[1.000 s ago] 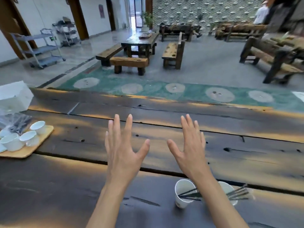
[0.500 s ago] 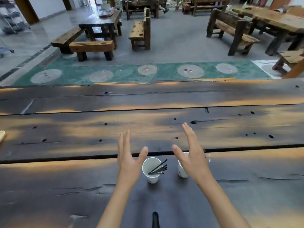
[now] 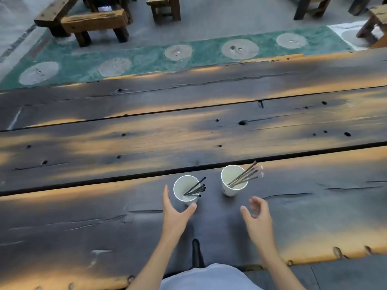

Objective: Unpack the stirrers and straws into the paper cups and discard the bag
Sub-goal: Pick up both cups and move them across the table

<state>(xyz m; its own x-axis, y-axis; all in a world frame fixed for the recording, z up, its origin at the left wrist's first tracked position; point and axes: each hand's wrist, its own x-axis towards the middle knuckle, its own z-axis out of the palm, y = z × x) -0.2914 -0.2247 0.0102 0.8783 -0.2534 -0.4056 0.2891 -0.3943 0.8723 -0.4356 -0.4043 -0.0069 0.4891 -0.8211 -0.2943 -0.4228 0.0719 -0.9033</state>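
Observation:
Two white paper cups stand on the dark wooden table (image 3: 188,132). The left cup (image 3: 184,190) holds several black stirrers (image 3: 196,188) leaning right. The right cup (image 3: 232,181) holds several thin wrapped straws (image 3: 245,174), also leaning right. My left hand (image 3: 174,214) is open just in front of the left cup, thumb close to its base, fingers curved at its left side. My right hand (image 3: 256,216) hovers open in front of and slightly right of the right cup, apart from it. No bag is in view.
The table's near edge (image 3: 314,258) runs in front of my body. Beyond the far edge lie a green floor strip (image 3: 146,59) and wooden benches (image 3: 94,24).
The view has tilted down and both cups now show in full. Both hands have dropped back from above the cups to the table in front of them, still open.

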